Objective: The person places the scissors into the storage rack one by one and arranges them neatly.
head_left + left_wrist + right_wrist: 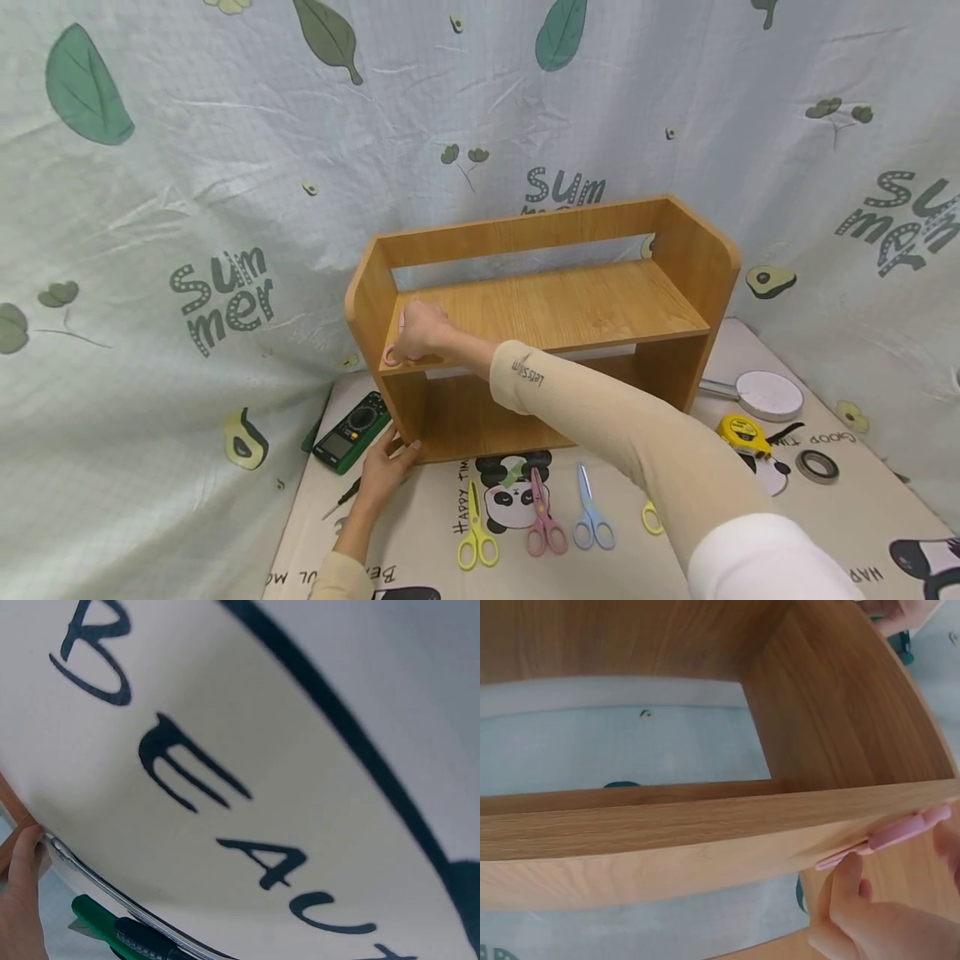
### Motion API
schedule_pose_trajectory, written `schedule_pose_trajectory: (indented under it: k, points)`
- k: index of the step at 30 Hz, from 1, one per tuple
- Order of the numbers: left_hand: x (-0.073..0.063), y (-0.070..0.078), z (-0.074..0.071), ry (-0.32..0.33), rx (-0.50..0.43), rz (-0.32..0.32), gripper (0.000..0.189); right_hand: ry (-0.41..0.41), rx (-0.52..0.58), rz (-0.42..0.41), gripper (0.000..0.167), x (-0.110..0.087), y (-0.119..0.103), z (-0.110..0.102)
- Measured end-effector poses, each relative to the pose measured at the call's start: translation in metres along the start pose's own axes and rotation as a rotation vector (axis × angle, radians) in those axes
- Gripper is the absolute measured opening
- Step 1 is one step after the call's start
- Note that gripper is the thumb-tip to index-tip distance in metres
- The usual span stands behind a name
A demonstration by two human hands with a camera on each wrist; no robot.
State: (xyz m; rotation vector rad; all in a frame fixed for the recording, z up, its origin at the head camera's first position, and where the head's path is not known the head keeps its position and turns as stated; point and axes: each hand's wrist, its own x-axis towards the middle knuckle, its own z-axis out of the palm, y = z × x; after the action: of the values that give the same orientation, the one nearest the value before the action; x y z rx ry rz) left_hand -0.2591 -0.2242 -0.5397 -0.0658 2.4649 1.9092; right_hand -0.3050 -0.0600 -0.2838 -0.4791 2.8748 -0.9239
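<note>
A two-tier wooden shelf (555, 308) stands on the table. At the left end of its upper board, my right hand (422, 329) pinches pink scissors (900, 831) lying against the board; the hand hides much of them in the head view. My left hand (386, 471) grips the shelf's lower left front corner, its thumb (26, 859) touching the wood. On the cloth before the shelf lie yellow scissors (472, 525), darker pink scissors (540, 512) and blue scissors (588, 500). A further yellow handle (651, 518) shows beside my right sleeve, which hides the rest.
Left of the shelf are a green-edged multimeter (352, 433) and a thin tool with a black handle (348, 493). To the right lie a round white-faced thing with a metal handle (768, 395), a yellow tape measure (742, 435) and a tape roll (817, 467). A printed curtain (225, 167) hangs behind.
</note>
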Motion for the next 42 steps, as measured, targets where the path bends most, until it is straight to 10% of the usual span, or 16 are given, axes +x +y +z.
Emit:
schedule_pose_trajectory:
  k: [10,16,27,42]
  points:
    - [0.003,-0.003,-0.002,0.022,0.008,0.010,0.073,0.042,0.145,-0.287,0.022,-0.035,0.004,-0.012]
    - [0.004,-0.002,0.000,0.016,0.050,0.002,0.073,0.017,0.292,-0.337,0.061,-0.077,0.030,-0.004]
    - [0.005,0.001,0.001,0.045,0.072,-0.003,0.071,0.030,0.487,-0.177,0.054,-0.144,0.091,0.057]
    - [0.001,-0.003,0.003,0.020,0.056,-0.025,0.073,0.007,0.572,0.046,0.060,-0.176,0.146,0.152]
